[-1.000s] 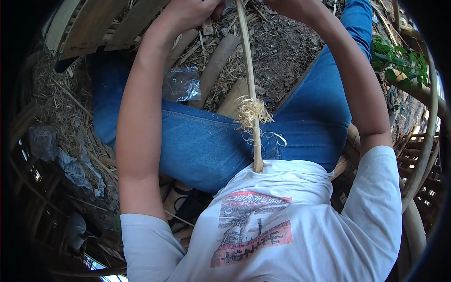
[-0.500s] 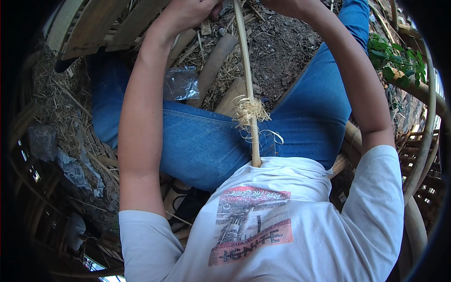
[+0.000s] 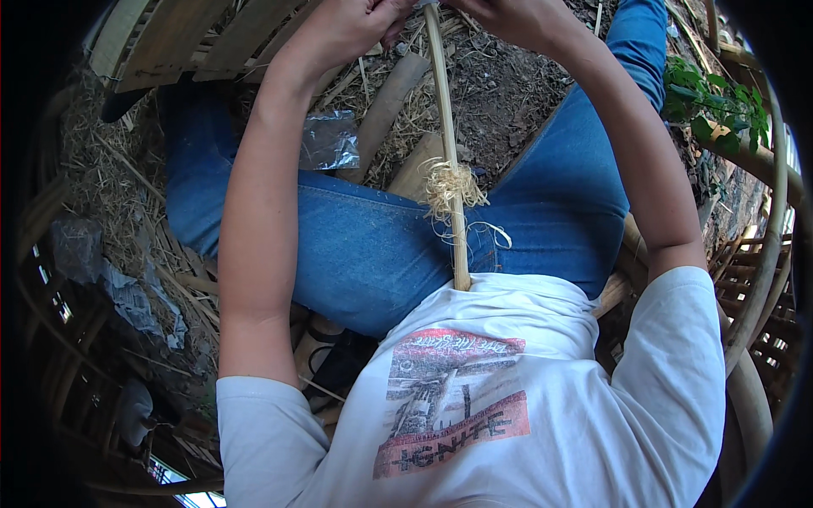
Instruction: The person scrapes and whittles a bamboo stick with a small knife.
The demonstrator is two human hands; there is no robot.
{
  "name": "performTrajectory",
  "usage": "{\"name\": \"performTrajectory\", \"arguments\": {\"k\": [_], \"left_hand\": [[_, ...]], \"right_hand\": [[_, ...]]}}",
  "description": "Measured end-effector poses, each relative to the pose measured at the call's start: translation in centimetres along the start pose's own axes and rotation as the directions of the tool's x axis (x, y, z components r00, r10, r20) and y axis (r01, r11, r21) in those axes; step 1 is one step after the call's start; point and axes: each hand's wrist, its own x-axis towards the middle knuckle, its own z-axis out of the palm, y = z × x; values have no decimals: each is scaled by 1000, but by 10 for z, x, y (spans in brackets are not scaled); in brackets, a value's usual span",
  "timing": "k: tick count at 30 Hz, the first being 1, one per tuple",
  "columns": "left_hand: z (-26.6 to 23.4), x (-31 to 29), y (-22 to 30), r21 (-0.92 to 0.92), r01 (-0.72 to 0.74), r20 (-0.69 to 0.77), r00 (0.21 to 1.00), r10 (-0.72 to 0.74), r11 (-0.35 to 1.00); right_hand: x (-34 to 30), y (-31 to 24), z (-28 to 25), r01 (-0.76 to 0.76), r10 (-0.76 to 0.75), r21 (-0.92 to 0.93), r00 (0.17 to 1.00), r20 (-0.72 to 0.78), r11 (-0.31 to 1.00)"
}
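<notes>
A long pale bamboo strip [image 3: 445, 106] runs from the upper edge down to my waist, its near end against my white shirt. Curly bamboo shavings [image 3: 451, 190] cling in a bunch around its lower part. At the upper edge my left hand [image 3: 373, 21] is closed, just left of the strip's far end. My right hand [image 3: 512, 19] comes in from the other side, its curled fingers close to the strip and partly cut off by the picture's edge. A small whitish thing shows between the hands; what they grip is too cut off to make out.
My legs in blue jeans [image 3: 364, 245] lie spread on either side of the strip. A clear plastic bag [image 3: 330, 140] and bamboo pieces [image 3: 391, 106] lie on the littered ground. Bamboo slats [image 3: 169, 46] stand at upper left, a leafy plant [image 3: 716, 106] at right.
Both hands have come slightly nearer to me along the strip, and more of them shows. The strip and the bunch of shavings are almost where they were.
</notes>
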Motion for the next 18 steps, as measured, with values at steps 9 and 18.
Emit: {"name": "performTrajectory", "arguments": {"k": [9,18], "left_hand": [[9,-14,-5,27,-25,1,1000,25,999],[17,-29,-19,84,-133,88,988,126,988]], "right_hand": [[-17,-11,5,3,-3,-14,1000,-6,1000],[-33,-24,9,-91,83,92,993,88,992]]}}
